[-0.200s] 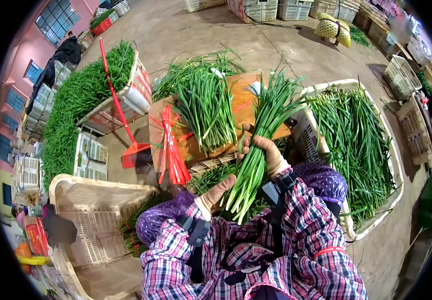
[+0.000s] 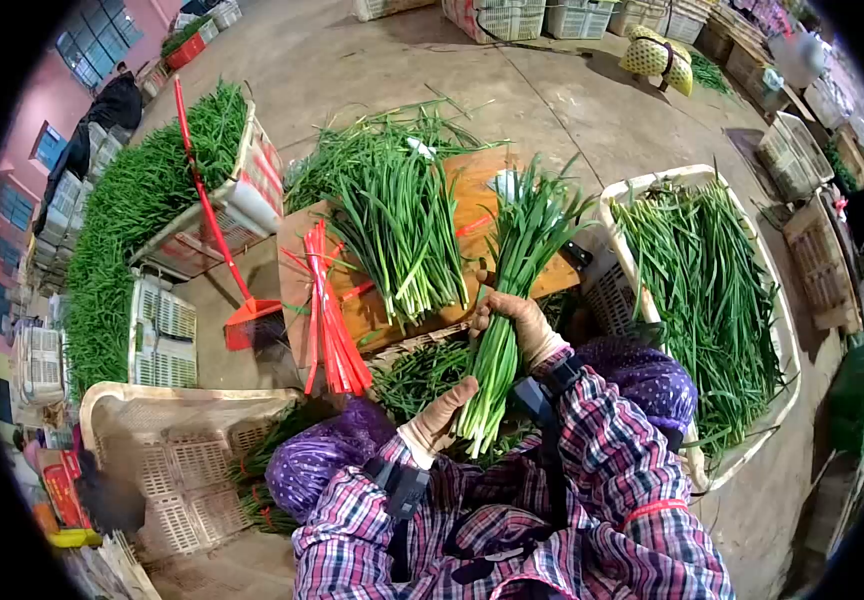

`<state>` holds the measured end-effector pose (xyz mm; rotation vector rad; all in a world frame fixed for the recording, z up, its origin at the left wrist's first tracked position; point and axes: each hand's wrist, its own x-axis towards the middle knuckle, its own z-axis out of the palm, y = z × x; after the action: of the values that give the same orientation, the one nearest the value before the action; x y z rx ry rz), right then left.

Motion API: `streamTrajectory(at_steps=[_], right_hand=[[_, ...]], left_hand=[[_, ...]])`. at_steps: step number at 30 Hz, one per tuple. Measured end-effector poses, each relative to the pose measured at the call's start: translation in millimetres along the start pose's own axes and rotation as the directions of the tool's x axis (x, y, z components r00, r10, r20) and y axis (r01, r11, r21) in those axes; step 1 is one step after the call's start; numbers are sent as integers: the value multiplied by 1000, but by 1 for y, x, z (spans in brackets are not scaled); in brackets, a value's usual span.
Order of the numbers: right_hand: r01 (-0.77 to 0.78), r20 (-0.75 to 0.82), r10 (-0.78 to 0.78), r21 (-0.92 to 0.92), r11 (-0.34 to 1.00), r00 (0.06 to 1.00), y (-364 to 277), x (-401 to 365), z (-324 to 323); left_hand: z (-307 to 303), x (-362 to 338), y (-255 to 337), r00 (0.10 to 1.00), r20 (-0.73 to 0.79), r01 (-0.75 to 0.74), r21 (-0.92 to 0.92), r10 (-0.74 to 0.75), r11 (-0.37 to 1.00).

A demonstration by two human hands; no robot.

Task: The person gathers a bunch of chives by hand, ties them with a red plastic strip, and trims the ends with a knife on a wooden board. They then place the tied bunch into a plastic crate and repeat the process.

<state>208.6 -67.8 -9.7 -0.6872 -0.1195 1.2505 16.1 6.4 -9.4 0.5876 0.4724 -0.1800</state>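
Note:
My right hand (image 2: 517,325) is closed around a bunch of garlic chives (image 2: 527,240), leaves pointing up and away, pale stem ends down toward my lap. My left hand (image 2: 440,418) lies against the lower left side of the stems, its visible digits stretched out; part of it is hidden behind them. A loose pile of garlic chives (image 2: 402,230) lies on the wooden board (image 2: 477,195) ahead. Red plastic strips (image 2: 332,330) hang over the board's left front edge. Beside the bunch is a dark-handled tool (image 2: 578,255), perhaps a knife.
A white crate (image 2: 792,385) full of chives stands at right. On the left, a beige crate (image 2: 152,400) lies near my knee, with a red dustpan (image 2: 252,315) beyond it. Behind that, a crate (image 2: 257,165) is heaped with greens. Stacked crates (image 2: 512,20) line the back.
The view has shifted slightly, so the board and crates sit a bit further left. My right hand and its bunch are slightly lower in view; the left hand remains by the stems.

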Motion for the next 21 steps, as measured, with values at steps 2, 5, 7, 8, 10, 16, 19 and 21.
streamTrajectory(at_steps=[2,5,7,8,10,16,19,21], right_hand=[[73,-98,-69,36,997,993,9,9,9],[105,-167,-109,-36,994,980,11,12,5],[80,-182,-121,-217,973,976,10,16,0],[75,-187,-120,-234,969,975,11,17,-2],[0,-135,-37,-263,965,990,0,13,4],[13,-56,-22,-157,988,998,-1,5,-10],[64,-100,-75,-112,992,992,11,-12,-12],[98,-42,-106,-166,981,993,16,-31,-2]], left_hand=[[-5,-1,9,995,79,64,-61,-59,996],[-16,6,5,986,116,132,-64,-124,989],[-7,6,10,982,92,167,19,-168,986],[-10,11,7,971,87,222,15,-222,975],[-2,16,3,973,54,228,-46,-226,972],[0,20,4,968,110,238,-112,-226,965],[3,18,7,990,28,137,-55,-135,989],[-5,22,5,992,32,122,19,-122,992]])
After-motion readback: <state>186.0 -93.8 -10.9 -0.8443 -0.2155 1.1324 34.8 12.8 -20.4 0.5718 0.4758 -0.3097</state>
